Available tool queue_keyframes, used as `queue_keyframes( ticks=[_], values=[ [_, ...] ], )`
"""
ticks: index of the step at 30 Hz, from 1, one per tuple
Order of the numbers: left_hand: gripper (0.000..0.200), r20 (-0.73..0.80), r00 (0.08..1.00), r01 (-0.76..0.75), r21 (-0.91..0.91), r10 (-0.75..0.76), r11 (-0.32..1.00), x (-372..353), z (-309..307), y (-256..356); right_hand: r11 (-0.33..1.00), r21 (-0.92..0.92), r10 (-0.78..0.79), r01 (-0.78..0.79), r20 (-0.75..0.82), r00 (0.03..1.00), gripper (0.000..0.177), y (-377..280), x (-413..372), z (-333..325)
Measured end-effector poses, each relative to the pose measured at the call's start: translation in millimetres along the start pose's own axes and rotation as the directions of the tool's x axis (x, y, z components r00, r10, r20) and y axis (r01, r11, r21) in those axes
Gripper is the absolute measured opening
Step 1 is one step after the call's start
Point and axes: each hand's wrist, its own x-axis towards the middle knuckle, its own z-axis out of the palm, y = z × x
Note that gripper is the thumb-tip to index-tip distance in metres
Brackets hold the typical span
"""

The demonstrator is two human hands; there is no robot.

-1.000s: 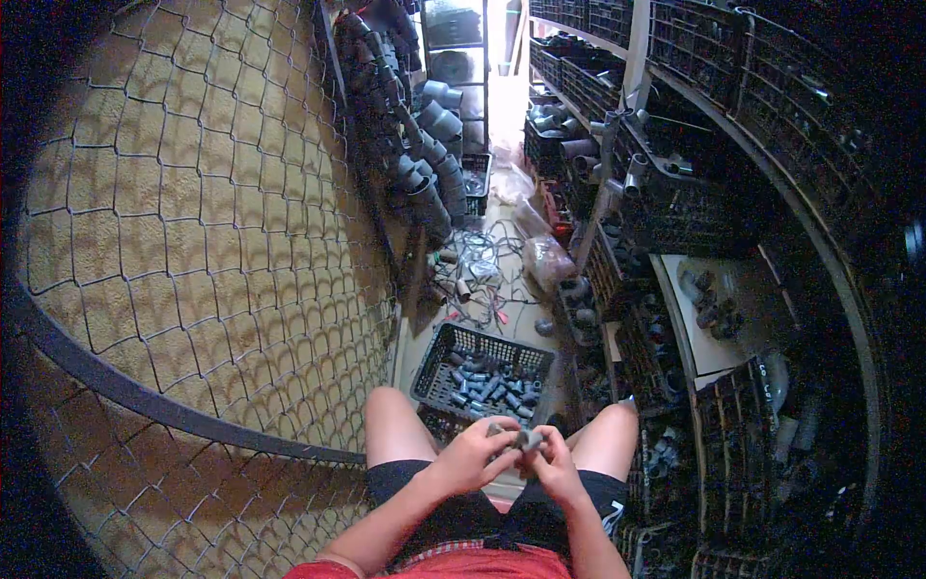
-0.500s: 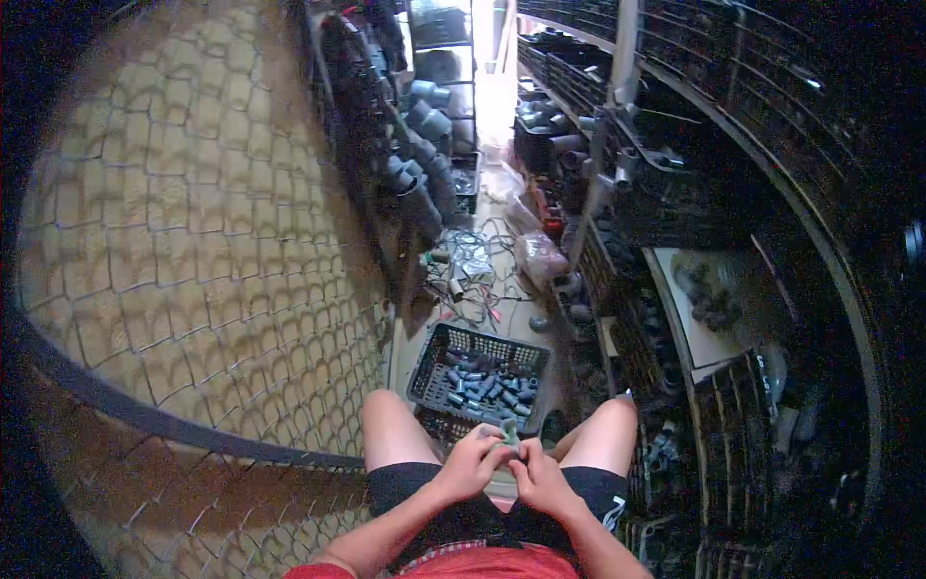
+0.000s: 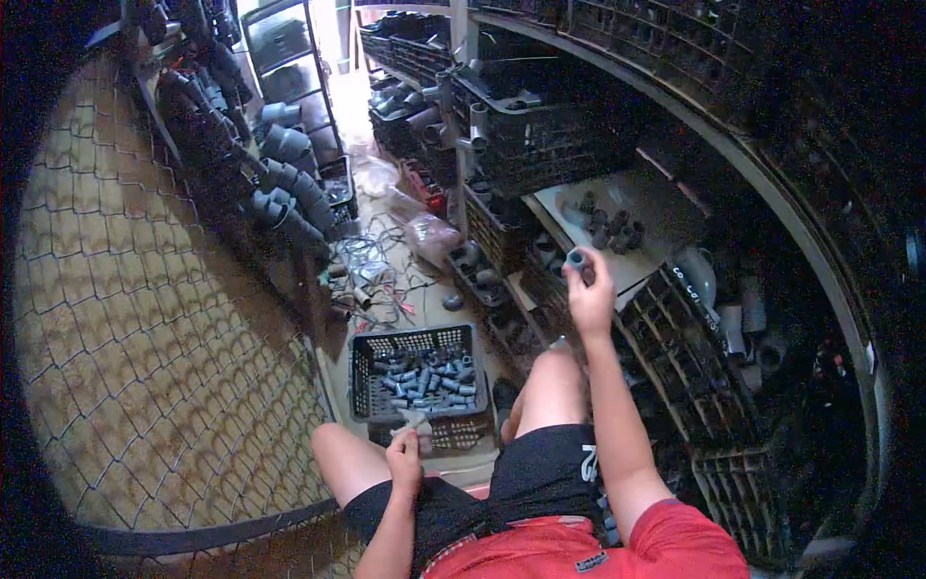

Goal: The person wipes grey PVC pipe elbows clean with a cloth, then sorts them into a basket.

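Note:
My right hand is raised out to the right, its fingers closed on a small grey pipe fitting with the round opening showing. Just beyond it, several similar dark fittings stand grouped on a pale board. Low in front of my left knee, my left hand pinches a crumpled pale greenish-grey rag. Past the rag, a black plastic crate on the floor holds many loose grey pipe fittings.
A chain-link fence runs along my left. Large grey pipe fittings are stacked at the far left. Cables and plastic bags lie on the aisle floor. Shelves with black crates line the right side.
Both hands were together over my lap; now they are apart. The right hand has moved up and right with the fitting, the left keeps the rag. My view has turned right.

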Motion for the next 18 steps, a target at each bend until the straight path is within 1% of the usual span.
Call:
queue_keyframes(
  ticks=[1, 2, 3, 4, 5, 6, 7, 8, 9, 10, 11, 13, 14, 15, 16, 17, 18],
  values=[
    [0.033, 0.039, 0.986, 0.161, -0.007, -0.160, 0.987, 0.4, -1.5, 1.8, 0.995, -0.073, -0.070, 0.064, -0.080, 0.994, 0.033, 2.1, 11.9, -3.9],
    [0.033, 0.048, 0.987, 0.157, -0.010, -0.156, 0.988, 2.5, 1.4, 3.4, 0.981, -0.149, -0.146, 0.123, -0.154, 0.977, 0.034, 3.9, 22.1, -7.2],
    [0.032, 0.042, 0.995, 0.084, 0.034, -0.086, 0.996, 2.4, 5.2, 7.2, 0.978, -0.177, -0.142, 0.107, -0.197, 0.970, 0.035, 16.7, 27.6, -5.3],
    [0.032, 0.038, 0.999, 0.011, 0.078, -0.014, 0.997, 2.5, 9.0, 14.2, 0.977, -0.181, -0.146, 0.110, -0.200, 0.969, 0.035, 28.2, 31.5, -3.1],
    [0.032, 0.054, 0.997, 0.051, 0.074, -0.055, 0.996, 2.0, 10.3, 21.3, 0.968, -0.246, -0.093, 0.038, -0.215, 0.972, 0.036, 39.8, 33.8, -0.6],
    [0.032, 0.057, 0.997, 0.048, 0.070, -0.052, 0.996, 4.5, 12.0, 20.0, 0.951, -0.308, -0.044, -0.031, -0.235, 0.971, 0.037, 42.6, 37.1, 0.9],
    [0.033, 0.059, 0.997, 0.042, 0.056, -0.046, 0.998, 5.8, 12.6, 17.4, 0.959, -0.262, 0.050, -0.104, -0.205, 0.978, 0.039, 45.5, 37.7, 1.5],
    [0.033, 0.060, 0.997, 0.041, 0.044, -0.043, 0.998, 4.3, 11.8, 14.1, 0.959, -0.265, 0.050, -0.104, -0.204, 0.978, 0.039, 49.0, 37.6, 2.0],
    [0.033, 0.063, 0.997, 0.044, 0.044, -0.046, 0.998, 4.0, 9.3, 6.2, 0.955, -0.267, 0.074, -0.132, -0.214, 0.974, 0.043, 55.5, 38.1, 2.6],
    [0.034, 0.066, 0.991, 0.117, 0.012, -0.118, 0.993, 5.2, 5.5, -2.9, 0.950, -0.269, 0.099, -0.159, -0.225, 0.969, 0.046, 58.1, 38.3, 3.9],
    [0.034, 0.071, 0.980, 0.190, -0.021, -0.188, 0.982, 8.3, 3.6, -12.5, 0.949, -0.272, 0.098, -0.159, -0.223, 0.970, 0.046, 61.1, 38.5, 7.3],
    [0.035, 0.055, 0.977, 0.206, -0.008, -0.205, 0.979, 9.0, 0.0, 3.9, 0.940, -0.307, 0.033, -0.148, -0.349, 0.937, 0.053, 58.0, 33.8, 14.6],
    [0.036, 0.039, 0.975, 0.220, 0.005, -0.220, 0.976, 7.8, -1.2, 8.6, 0.936, -0.317, 0.035, -0.150, -0.342, 0.939, 0.053, 55.4, 29.7, 14.7],
    [0.036, 0.032, 0.972, 0.233, -0.047, -0.232, 0.971, 11.8, -6.0, -20.9, 0.918, -0.396, -0.121, -0.031, -0.355, 0.927, 0.057, 41.9, 26.1, 13.7],
    [0.036, 0.027, 0.969, 0.248, -0.048, -0.247, 0.968, 11.3, -7.0, 0.3, 0.879, -0.469, -0.273, 0.084, -0.351, 0.896, 0.062, 30.4, 21.2, 14.8],
    [0.036, 0.032, 0.976, 0.218, -0.073, -0.216, 0.973, 13.6, -11.5, 22.8, 0.864, -0.467, -0.368, 0.187, -0.336, 0.867, 0.062, 23.6, 11.2, 17.7],
    [0.036, 0.026, 0.981, 0.192, -0.096, -0.190, 0.977, 21.9, -13.4, 41.9, 0.884, -0.378, -0.399, 0.274, -0.309, 0.863, 0.057, 19.7, -1.9, 23.9]
  ],
)
